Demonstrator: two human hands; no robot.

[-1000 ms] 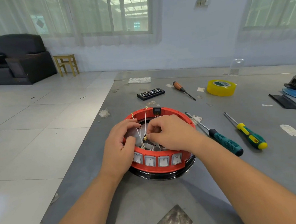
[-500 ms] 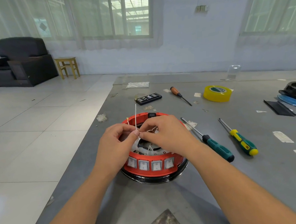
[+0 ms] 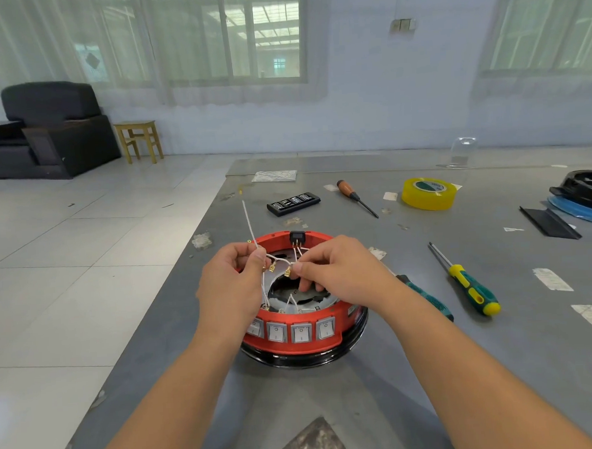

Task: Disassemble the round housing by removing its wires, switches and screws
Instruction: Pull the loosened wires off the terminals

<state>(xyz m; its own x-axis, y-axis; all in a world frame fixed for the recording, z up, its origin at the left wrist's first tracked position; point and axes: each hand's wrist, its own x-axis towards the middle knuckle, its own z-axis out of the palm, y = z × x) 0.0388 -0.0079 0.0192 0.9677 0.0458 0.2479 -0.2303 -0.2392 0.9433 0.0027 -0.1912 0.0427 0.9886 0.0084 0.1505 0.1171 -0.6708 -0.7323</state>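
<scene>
A round red housing (image 3: pixel 340 316) on a black base stands on the grey table, with several grey rocker switches (image 3: pixel 301 332) along its near wall and one black switch (image 3: pixel 297 237) at its far rim. My left hand (image 3: pixel 234 286) pinches white wires (image 3: pixel 248 223) above the left rim; one wire end sticks up. My right hand (image 3: pixel 338 270) pinches a wire with a brass connector (image 3: pixel 288 272) over the housing's open middle. More white wires lie inside.
To the right lie a dark green screwdriver (image 3: pixel 429 299) and a green and yellow screwdriver (image 3: pixel 469 284). Further back are an orange-handled screwdriver (image 3: pixel 355 197), a black bit case (image 3: pixel 293 203), yellow tape (image 3: pixel 428 194) and black and blue parts (image 3: pixel 581 195). The table's left edge runs beside my left arm.
Both hands have lifted from inside the housing to just above it, drawing white wires up and apart. The view has shifted a little.
</scene>
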